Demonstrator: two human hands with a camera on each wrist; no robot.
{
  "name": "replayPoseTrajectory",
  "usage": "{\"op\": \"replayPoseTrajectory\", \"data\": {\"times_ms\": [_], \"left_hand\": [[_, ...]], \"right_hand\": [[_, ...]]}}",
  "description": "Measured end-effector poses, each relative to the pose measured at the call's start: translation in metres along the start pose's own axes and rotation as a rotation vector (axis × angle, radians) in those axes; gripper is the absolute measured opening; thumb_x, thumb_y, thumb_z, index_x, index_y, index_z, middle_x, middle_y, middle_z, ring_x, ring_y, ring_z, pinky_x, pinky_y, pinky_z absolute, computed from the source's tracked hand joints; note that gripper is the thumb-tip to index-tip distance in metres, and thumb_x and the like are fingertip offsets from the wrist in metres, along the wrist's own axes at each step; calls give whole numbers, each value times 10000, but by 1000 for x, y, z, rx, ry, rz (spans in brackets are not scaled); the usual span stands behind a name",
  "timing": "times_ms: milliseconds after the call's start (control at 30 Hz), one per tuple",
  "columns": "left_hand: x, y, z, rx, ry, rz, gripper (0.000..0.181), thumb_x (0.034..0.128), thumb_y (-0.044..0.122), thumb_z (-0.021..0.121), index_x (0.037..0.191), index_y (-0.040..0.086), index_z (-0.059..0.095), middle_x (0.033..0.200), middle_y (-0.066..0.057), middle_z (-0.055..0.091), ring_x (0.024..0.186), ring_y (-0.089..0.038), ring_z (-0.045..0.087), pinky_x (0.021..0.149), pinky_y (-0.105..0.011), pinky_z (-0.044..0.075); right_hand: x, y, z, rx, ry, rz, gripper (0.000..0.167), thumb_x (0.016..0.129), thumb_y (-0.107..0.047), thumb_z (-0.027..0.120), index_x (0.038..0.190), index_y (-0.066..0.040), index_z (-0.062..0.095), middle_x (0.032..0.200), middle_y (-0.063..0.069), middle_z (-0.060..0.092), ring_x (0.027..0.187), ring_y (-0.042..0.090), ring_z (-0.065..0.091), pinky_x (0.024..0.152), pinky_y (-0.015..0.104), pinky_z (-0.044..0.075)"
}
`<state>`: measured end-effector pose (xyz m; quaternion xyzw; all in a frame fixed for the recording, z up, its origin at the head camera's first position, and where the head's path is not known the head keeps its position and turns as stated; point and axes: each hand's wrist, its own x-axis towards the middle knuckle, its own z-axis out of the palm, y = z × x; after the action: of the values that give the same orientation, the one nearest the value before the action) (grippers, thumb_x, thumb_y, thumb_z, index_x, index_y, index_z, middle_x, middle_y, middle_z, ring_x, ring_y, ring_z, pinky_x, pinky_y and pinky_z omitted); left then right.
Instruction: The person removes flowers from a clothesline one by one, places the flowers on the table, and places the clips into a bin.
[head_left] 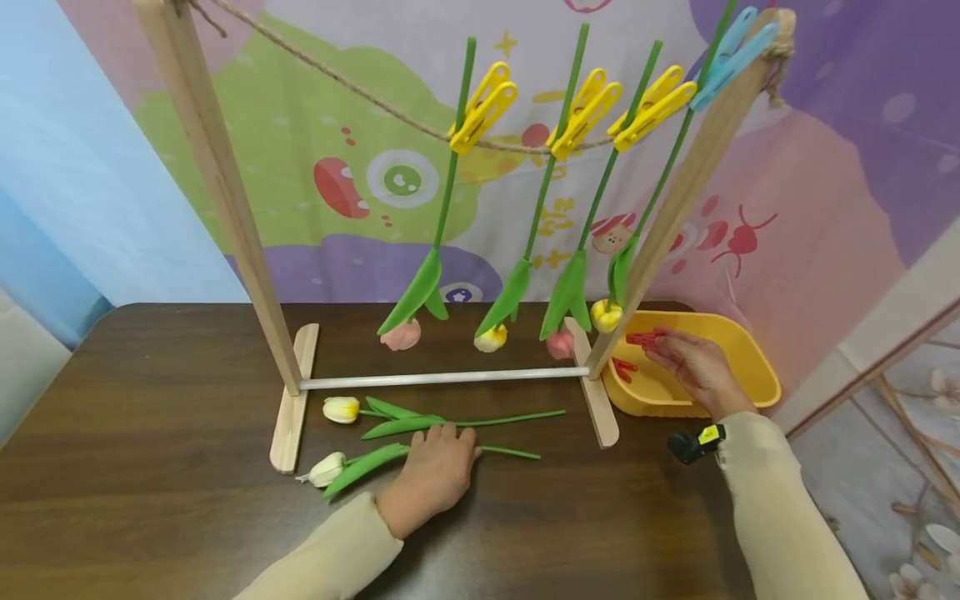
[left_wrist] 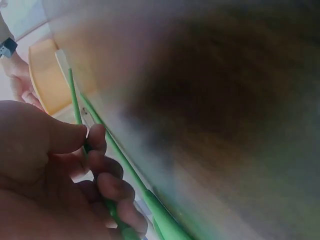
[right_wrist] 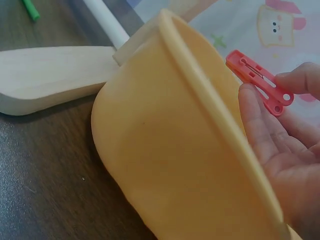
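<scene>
Tulip (head_left: 326, 471), cream-white, in grip of left hand (head_left: 435, 473), red clothespin (head_left: 642, 338) in right hand (head_left: 696, 367)

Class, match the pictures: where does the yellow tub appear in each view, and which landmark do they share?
Head: yellow tub, right of centre.
Left wrist: yellow tub, upper left, above the left hand.
Right wrist: yellow tub, large, across the middle.
Shared landmark: the right hand, in all three.

Left grip (head_left: 437, 471) curled — right grip (head_left: 699, 371) pinched
</scene>
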<state>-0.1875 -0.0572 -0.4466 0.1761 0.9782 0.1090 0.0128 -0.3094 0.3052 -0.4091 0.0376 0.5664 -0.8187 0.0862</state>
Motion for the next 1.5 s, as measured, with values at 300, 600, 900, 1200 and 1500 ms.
{"op": "replayPoseTrajectory", "data": {"times_ms": [300,600,900,1200,1500], "left_hand": [[1,1,-3,-13,-114,-18,149,961,243,500,944,114,574,909,-102,546,870,-284,525,696,-432,383],[5,-1,-6,-15,-69,17,129,950,224,520,920,111,573,896,-86,528,844,-274,525,662,-395,366],[5,-3,-4,-10,-49,48,70,922,151,553,946,94,584,928,-96,534,892,-288,534,688,-404,391],[6,-5,-6,15,-64,61,177,857,49,597,1031,80,605,983,-106,558,931,-290,551,715,-423,420],[6,-6,-6,17,-57,65,196,837,38,610,1030,72,613,994,-117,566,930,-297,559,721,-432,431]], "right_hand": [[2,2,-2,-50,52,78,151,903,-3,569,936,-118,661,949,-41,660,849,114,689,784,250,538],[8,1,-1,-152,53,101,278,918,-9,541,1194,-27,551,930,-76,657,838,87,691,866,278,490],[13,5,-1,-387,42,147,606,952,-62,501,1431,121,178,835,-98,660,811,54,688,850,257,498],[20,13,-4,-598,32,127,572,972,-128,483,1389,172,232,850,-110,632,785,15,665,809,238,525],[24,14,-3,-847,34,148,507,969,-169,497,1321,175,373,906,-2,660,738,26,643,755,219,540]]}}
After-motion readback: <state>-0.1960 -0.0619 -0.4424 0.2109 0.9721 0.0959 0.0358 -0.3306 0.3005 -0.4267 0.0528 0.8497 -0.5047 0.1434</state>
